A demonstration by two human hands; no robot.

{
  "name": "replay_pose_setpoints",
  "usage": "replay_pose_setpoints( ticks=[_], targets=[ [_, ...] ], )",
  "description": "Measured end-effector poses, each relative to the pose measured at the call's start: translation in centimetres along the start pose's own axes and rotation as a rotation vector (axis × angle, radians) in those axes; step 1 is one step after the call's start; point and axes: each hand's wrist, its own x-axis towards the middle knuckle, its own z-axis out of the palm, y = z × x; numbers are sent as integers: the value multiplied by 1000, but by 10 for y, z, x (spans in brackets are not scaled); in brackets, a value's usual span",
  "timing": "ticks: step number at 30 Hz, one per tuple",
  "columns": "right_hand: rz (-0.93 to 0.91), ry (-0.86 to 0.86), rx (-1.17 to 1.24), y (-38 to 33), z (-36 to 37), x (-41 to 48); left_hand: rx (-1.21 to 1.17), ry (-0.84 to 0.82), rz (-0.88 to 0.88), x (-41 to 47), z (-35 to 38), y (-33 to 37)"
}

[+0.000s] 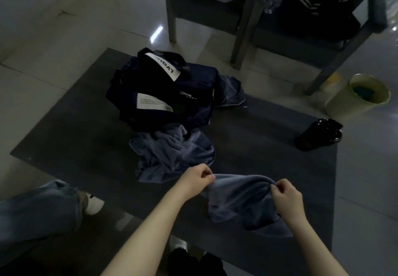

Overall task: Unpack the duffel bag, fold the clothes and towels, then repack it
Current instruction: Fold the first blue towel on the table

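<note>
A dark navy duffel bag (163,90) with white labels lies on a dark grey mat (64,137). In front of it sits a crumpled blue-grey towel (172,155). Another blue-grey cloth (231,91) pokes out behind the bag's right end. I hold a second blue-grey towel (241,198) above the mat's near part. My left hand (196,178) pinches its top edge at the left, and my right hand (286,196) pinches the same edge at the right. The towel hangs down bunched between them.
A small black bag (318,134) sits at the mat's right edge. A pale waste bin (353,96) stands on the tiled floor beyond it. Metal-legged benches (243,30) with clothes stand at the back. A person's jeans leg and white shoe (92,204) are at left.
</note>
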Motion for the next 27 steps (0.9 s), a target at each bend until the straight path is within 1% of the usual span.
replay_pose_setpoints(
  ticks=[3, 4, 7, 10, 12, 14, 15, 17, 19, 21, 24, 25, 27],
  targets=[
    [112, 54, -98, 21, 5, 11, -30, -57, -23, 19, 18, -6],
    [117, 54, -154, 29, 10, 13, -37, -68, -27, 25, 25, -9],
    [-19, 22, -363, 52, 30, 12, -50, -78, -47, 39, 48, -22],
    [-152, -111, -556, 73, 58, 9, 21, -51, -58, 50, 72, -38],
    [-178, -164, -630, 93, 79, 9, 104, -18, -40, 57, 84, -49],
    [-217, -153, -656, 112, 94, 13, 173, 53, -5, 64, 95, -60],
    [-247, -130, -647, 120, 99, 16, 171, 105, 17, 67, 101, -65],
    [-315, -68, -603, 134, 105, 23, 82, 194, 82, 69, 110, -69],
    [-411, -28, -564, 143, 104, 33, -80, 267, 154, 71, 117, -68],
    [-528, -24, -576, 149, 96, 48, -243, 333, 192, 74, 123, -64],
    [-670, -33, -622, 156, 85, 67, -375, 370, 287, 73, 141, -60],
    [-702, 3, -636, 158, 83, 69, -393, 368, 319, 70, 147, -59],
    [-765, 180, -654, 161, 82, 67, -391, 369, 380, 63, 158, -56]
  ],
)
